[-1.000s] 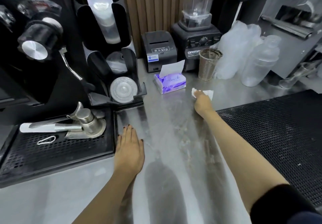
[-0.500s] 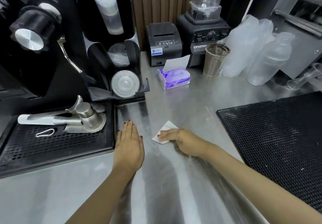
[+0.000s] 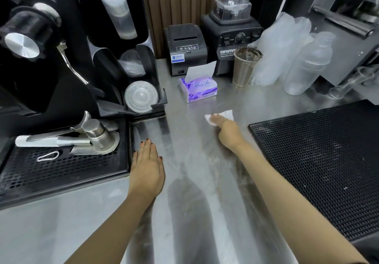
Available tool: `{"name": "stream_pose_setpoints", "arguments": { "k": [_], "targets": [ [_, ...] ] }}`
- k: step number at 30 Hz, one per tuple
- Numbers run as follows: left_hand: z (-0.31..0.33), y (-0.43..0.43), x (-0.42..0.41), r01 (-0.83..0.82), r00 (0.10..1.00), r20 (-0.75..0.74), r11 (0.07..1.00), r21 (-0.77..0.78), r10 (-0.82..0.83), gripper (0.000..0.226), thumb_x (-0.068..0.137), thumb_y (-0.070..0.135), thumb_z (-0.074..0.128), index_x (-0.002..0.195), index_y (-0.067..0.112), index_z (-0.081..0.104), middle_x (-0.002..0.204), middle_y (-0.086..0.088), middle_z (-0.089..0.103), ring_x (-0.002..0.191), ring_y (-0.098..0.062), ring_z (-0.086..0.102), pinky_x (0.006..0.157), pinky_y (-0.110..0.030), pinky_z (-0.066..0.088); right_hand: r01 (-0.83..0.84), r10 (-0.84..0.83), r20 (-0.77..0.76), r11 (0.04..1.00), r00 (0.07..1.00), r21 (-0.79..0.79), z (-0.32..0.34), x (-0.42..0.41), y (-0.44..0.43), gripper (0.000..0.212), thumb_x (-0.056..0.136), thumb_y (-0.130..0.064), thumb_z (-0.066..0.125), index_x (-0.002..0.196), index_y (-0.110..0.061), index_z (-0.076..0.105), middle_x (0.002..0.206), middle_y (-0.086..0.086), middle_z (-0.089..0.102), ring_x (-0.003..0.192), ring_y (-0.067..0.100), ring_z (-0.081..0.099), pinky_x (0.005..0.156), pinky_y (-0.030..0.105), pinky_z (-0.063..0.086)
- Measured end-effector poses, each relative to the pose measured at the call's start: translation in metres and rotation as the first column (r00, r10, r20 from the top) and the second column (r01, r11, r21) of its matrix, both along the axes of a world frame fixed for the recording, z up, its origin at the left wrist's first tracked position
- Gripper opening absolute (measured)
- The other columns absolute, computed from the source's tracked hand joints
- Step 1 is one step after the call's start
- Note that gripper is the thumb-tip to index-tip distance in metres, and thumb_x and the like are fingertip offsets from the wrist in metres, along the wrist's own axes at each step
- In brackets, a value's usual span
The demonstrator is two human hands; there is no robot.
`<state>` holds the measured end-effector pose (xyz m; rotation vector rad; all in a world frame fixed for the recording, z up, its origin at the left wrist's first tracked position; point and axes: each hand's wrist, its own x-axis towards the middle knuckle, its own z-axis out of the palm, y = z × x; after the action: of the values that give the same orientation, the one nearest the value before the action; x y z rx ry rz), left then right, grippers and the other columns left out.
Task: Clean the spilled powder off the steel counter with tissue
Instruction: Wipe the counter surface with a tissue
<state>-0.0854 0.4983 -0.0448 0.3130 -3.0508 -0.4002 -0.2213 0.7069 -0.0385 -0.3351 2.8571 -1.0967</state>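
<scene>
One crumpled white tissue: pressed under straight fingers of our right hand.
Our left hand: flat, fingers straight, on grey steel counter.

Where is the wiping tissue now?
Head view, centre-right: the tissue lies on the steel counter under the right hand, between the purple tissue pack and the black mat.

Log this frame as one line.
phase: wipe | right hand: presses white crumpled tissue on steel counter | left hand: flat on counter | powder streaks: faint, beside right forearm
</scene>
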Motion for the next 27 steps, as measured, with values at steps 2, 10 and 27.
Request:
{"name": "stream_pose_setpoints", "arguments": {
  "k": [2,10,27],
  "targets": [
    [0.0,0.0,0.0,0.001,1.0,0.0,1.0,-0.004,-0.001,0.051,0.098,0.024,0.021,0.146,0.007,0.014,0.156,-0.006,0.007,0.144,-0.017,0.001,0.118,-0.034,0.002,-0.099,0.1,-0.018,0.994,0.995,0.039,-0.01,0.041,-0.005,0.029,0.084,0.003,0.053,0.109,-0.003,0.066,0.088,-0.01,0.07,0.091,0.0,0.061,0.096,0.018,0.041],
    [-0.003,0.0,-0.001,0.001,1.0,-0.019,1.0,-0.009,-0.001,0.051,0.098,0.022,0.024,0.145,0.005,0.017,0.156,-0.007,0.011,0.144,-0.019,0.005,0.117,-0.035,0.004,-0.076,0.067,-0.186,0.996,0.98,-0.039,0.039,0.028,0.014,0.064,0.074,0.023,0.034,0.129,-0.006,0.05,0.135,0.014,0.05,0.135,0.021,0.03,0.107,0.017,0.019],
    [-0.003,-0.001,-0.001,0.005,1.0,-0.013,0.999,-0.039,-0.005,0.05,0.098,0.022,0.024,0.145,0.005,0.017,0.155,-0.008,0.012,0.144,-0.02,0.006,0.118,-0.036,0.006,0.026,0.013,-0.104,0.929,0.995,0.37,-0.003,0.042,0.031,0.053,0.077,0.001,0.029,0.127,-0.007,0.045,0.132,0.012,0.049,0.124,0.024,0.043,0.102,0.031,0.026]
  ]
}}
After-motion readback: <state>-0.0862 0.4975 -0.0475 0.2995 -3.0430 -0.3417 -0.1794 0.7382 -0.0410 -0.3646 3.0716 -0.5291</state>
